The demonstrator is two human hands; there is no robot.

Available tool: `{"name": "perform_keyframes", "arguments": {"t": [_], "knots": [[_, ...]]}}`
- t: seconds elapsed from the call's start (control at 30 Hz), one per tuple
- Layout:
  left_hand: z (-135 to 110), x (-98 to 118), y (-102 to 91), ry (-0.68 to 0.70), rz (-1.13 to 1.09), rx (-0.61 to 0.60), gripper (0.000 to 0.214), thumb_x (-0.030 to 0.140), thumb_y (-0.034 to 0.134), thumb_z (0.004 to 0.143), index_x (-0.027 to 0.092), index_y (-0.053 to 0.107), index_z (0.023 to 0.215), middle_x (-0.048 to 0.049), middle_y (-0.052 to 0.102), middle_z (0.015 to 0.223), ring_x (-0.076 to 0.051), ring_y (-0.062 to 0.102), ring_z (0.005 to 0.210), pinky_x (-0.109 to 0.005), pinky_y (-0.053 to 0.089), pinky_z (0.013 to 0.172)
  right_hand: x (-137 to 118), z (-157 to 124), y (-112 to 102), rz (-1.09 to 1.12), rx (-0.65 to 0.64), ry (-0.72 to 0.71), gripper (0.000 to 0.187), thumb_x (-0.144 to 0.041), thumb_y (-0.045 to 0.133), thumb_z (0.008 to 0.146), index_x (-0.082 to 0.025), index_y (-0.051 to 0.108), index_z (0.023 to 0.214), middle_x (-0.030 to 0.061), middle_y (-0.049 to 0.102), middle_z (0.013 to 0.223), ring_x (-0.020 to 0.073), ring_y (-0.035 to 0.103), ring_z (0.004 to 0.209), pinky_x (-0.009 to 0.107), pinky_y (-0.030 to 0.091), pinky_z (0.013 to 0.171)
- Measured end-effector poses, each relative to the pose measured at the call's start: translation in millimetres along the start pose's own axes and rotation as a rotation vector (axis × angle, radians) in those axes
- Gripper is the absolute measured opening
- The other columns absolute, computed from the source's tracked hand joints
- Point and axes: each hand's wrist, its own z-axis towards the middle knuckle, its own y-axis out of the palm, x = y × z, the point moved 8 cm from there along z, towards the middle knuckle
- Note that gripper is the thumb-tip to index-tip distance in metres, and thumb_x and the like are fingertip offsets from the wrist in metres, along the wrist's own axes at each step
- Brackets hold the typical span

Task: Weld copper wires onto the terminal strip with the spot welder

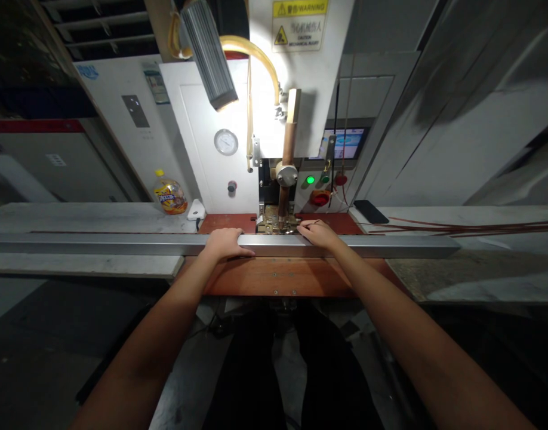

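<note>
A long silver metal bar (274, 243) lies crosswise over the reddish-brown work plate (274, 278) of a machine. My left hand (224, 243) grips the bar left of the middle, its thumb along the near side and its fingers over the top. Just right of the copper electrode (283, 203), my right hand (317, 233) rests over the bar with its fingertips pinched together. Whatever is between those fingertips is too small to make out. The electrode's lower tip stands close above a brass-coloured fixture (270, 221) behind the bar.
A yellow-capped bottle (170, 194) and a white object (196, 210) stand on the left table. Several thin reddish-brown rods (471, 227) and a black phone (371, 212) lie at right. A lamp (209, 54) hangs above; a green button (310, 180) glows on the machine.
</note>
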Motion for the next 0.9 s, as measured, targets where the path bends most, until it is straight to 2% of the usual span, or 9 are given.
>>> {"name": "perform_keyframes", "arguments": {"t": [0.9], "knots": [[-1.8, -2.1, 0.4, -0.024, 0.006, 0.018, 0.094, 0.096, 0.053, 0.059, 0.026, 0.068, 0.119, -0.0124, 0.073, 0.120, -0.038, 0.067, 0.109, -0.041, 0.049, 0.087, 0.1, -2.6, -0.9, -0.016, -0.005, 0.033, 0.040, -0.037, 0.041, 0.097, -0.021, 0.078, 0.097, 0.0068, 0.078, 0.108, 0.0204, 0.069, 0.099, 0.025, 0.045, 0.089]]}}
